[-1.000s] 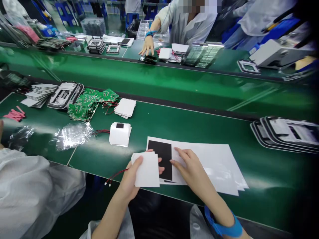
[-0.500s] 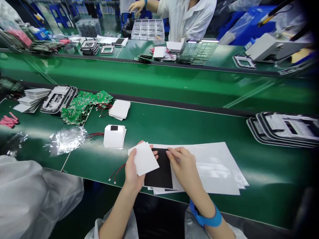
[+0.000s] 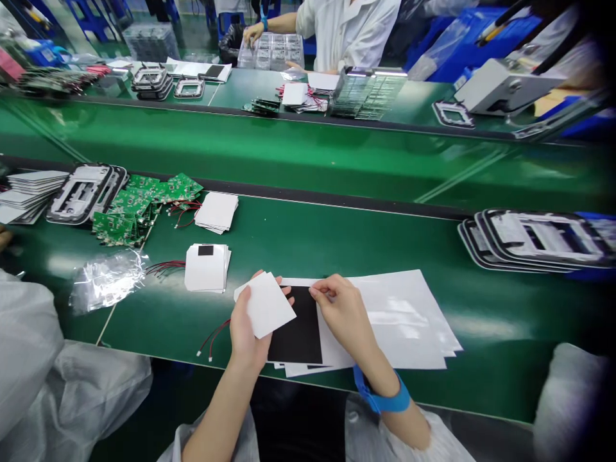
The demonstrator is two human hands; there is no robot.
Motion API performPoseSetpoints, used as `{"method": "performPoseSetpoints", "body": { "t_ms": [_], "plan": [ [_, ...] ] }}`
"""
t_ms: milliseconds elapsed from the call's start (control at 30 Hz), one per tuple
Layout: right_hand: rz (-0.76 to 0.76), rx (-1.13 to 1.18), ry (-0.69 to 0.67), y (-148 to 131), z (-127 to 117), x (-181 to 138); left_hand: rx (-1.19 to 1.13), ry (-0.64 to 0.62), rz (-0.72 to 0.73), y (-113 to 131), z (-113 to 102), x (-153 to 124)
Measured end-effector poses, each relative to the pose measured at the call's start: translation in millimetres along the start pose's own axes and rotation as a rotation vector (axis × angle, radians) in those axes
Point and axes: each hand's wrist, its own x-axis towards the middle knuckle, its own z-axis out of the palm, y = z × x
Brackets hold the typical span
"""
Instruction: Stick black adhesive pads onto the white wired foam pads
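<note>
My left hand (image 3: pixel 250 327) is closed around flat white square panels (image 3: pixel 271 306), stacked and tilted, with its fingertips showing past their far edge. Thin red and black wires (image 3: pixel 212 336) with small white plugs trail out to the left of that hand. My right hand (image 3: pixel 342 314) has thumb and forefinger pinched at the upper right corner of a black sheet (image 3: pixel 301 333). That black sheet lies on white glossy backing sheets (image 3: pixel 399 321), which spread to the right under my wrist. Whether the corner is lifted is too small to tell.
Wired white panels form two stacks (image 3: pixel 206 273) (image 3: pixel 216 212) on the left. Beyond them are green circuit boards (image 3: pixel 128 208), plastic frames (image 3: pixel 81 192) and clear bags (image 3: pixel 110 281). More frames (image 3: pixel 543 240) are stacked at right. A co-worker (image 3: pixel 346 32) sits across; a sleeve (image 3: pixel 29 359) is at left.
The whole view has shifted, so the bench things appear further left. Both hands keep nearly the same hold and place over the sheets. The co-worker's raised hand has lowered onto the clear tray.
</note>
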Motion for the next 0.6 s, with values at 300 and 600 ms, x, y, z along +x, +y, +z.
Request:
{"method": "performPoseSetpoints", "body": {
  "t_ms": [300, 600],
  "plan": [
    [-0.023, 0.132, -0.083, 13.6, -5.0, 1.1, -0.01, 0.078, 0.048, -4.4, 1.8, -2.8],
    [0.012, 0.328, -0.111, 15.0, -11.7, 3.1, -0.008, 0.059, 0.069, -3.3, 1.3, -2.6]
  ]
}}
